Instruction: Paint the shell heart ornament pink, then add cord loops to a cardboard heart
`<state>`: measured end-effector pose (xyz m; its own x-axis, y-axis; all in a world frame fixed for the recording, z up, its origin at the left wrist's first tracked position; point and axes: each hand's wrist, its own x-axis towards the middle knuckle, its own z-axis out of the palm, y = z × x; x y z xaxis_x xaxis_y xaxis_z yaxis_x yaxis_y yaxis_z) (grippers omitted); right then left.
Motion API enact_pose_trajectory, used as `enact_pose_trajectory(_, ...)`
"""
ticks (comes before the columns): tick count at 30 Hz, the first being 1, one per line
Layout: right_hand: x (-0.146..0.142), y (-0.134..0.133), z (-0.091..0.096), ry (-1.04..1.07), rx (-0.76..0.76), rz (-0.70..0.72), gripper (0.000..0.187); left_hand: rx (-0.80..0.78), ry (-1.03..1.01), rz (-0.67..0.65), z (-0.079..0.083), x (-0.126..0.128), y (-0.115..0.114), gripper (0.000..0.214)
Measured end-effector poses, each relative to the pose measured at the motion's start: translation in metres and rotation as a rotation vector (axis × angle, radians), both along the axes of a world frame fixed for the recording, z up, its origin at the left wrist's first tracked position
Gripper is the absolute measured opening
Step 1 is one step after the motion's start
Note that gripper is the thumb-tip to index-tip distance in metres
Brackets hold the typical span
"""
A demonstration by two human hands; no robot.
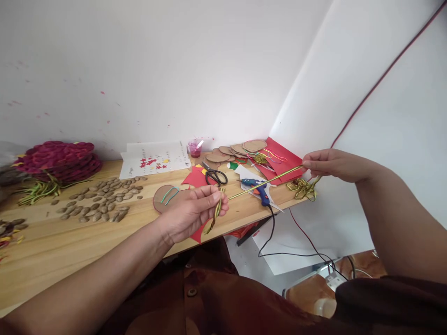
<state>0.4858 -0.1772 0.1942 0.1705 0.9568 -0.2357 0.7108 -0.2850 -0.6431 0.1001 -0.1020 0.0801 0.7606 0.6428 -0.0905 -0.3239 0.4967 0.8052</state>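
A length of olive-green and yellow yarn point(267, 182) is stretched taut between my two hands, over the right part of the table. My left hand point(197, 209) pinches one end, and a short bunch of strands hangs below its fingers. Higher up on the right, my right hand point(330, 165) is closed on the other end. Beneath it a loose tangle of the same yarn point(302, 188) lies at the table's edge. Under the stretched strands rests a blue glue gun point(262, 191) on white paper. Partly behind my left hand lies a cardboard disc point(162, 197) with turquoise yarn on it.
Black-handled scissors point(217, 177) lie beyond my left hand, near red paper point(193, 177). Cardboard discs point(223, 155) are piled by the wall. Many brown seed-like pieces point(101, 204) are scattered on the wooden table point(52, 260). A black cord point(272, 232) hangs off the front edge.
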Motion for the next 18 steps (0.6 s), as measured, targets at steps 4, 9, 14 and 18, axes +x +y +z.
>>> enact_pose_trajectory(4, 0.04, 0.002, -0.007, -0.051, -0.009, -0.109, 0.05, 0.051, 0.113, -0.089, 0.006, 0.039, 0.016, 0.025)
enact_pose_trajectory(9, 0.071, 0.045, -0.024, -0.08, 0.13, -0.334, 0.036, 0.152, 0.162, 0.027, 0.046, 0.114, 0.066, 0.017)
enact_pose_trajectory(14, 0.089, 0.081, -0.079, -0.264, 0.236, -0.65, 0.043, 0.191, 0.012, 0.368, 0.088, 0.131, 0.11, 0.009)
enact_pose_trajectory(18, 0.103, 0.073, -0.129, -0.383, 0.188, -0.659, 0.032, 0.252, 0.12, 0.299, 0.08, 0.083, 0.109, 0.01)
